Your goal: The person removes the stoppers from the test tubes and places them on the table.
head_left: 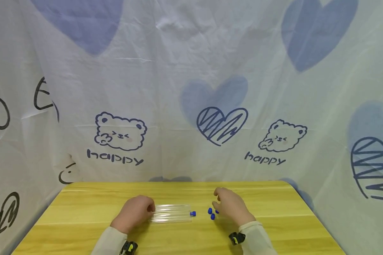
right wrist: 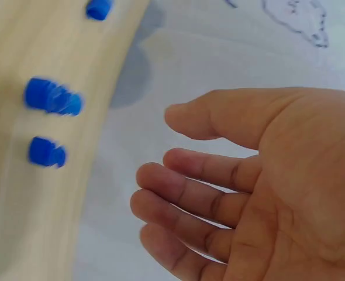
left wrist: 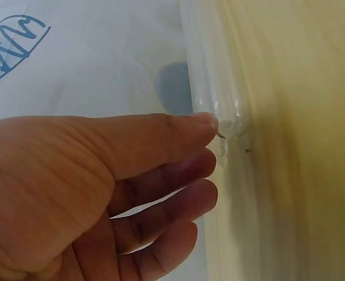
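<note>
Several clear plastic tubes (head_left: 172, 213) lie side by side on the yellow wooden table (head_left: 83, 202); one carries a blue cap (head_left: 193, 213) at its right end. My left hand (head_left: 149, 209) rests at the tubes' left end. In the left wrist view the thumb tip of that hand (left wrist: 210, 153) touches the tubes' rounded closed ends (left wrist: 228, 120), and the fingers are loosely curled and hold nothing. My right hand (head_left: 215, 204) hovers with relaxed, empty fingers just right of three loose blue caps (head_left: 212, 213). In the right wrist view two caps (right wrist: 51, 96) lie left of that hand (right wrist: 161, 149).
A white cloth printed with hearts and bears (head_left: 217, 124) hangs close behind and around the table. The table's far edge (head_left: 178, 183) and rounded right corner are near the hands. Another blue cap (right wrist: 98, 9) shows at the top of the right wrist view.
</note>
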Tool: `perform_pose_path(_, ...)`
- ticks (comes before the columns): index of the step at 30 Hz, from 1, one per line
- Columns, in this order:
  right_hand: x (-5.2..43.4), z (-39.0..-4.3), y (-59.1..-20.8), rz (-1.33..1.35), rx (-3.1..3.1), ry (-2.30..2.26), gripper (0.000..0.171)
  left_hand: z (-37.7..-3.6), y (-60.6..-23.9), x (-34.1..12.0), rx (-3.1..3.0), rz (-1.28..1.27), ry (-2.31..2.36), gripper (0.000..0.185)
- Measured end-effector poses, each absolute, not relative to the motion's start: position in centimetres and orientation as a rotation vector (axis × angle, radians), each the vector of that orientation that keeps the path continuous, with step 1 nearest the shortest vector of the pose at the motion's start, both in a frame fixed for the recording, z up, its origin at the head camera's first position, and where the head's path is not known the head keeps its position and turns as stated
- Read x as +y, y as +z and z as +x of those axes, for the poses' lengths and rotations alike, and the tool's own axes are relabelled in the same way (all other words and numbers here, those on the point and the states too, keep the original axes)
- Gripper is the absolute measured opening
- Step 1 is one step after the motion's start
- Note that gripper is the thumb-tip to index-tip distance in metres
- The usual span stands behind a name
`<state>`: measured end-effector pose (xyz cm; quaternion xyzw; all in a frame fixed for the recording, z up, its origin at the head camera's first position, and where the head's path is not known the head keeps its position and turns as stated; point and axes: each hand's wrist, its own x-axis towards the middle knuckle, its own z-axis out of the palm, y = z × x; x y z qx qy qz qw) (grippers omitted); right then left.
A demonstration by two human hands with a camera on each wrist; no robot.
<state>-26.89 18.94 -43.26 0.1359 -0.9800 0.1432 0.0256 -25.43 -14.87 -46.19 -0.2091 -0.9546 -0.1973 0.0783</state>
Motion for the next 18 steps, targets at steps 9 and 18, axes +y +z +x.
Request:
perform_pose_path(9,17.7,-25.1,-40.8,0.479,-2.883,0.39,0.021,-25.5,-46.6,-15.0,-2.87,-0.63,-0.639,0.018)
perform_pose_path(18,17.7,-24.7,-40.3,0.506,-2.852,0.424,0.016,-25.9,-47.3,-15.3,-2.875,-0.636,-0.637,0.017)
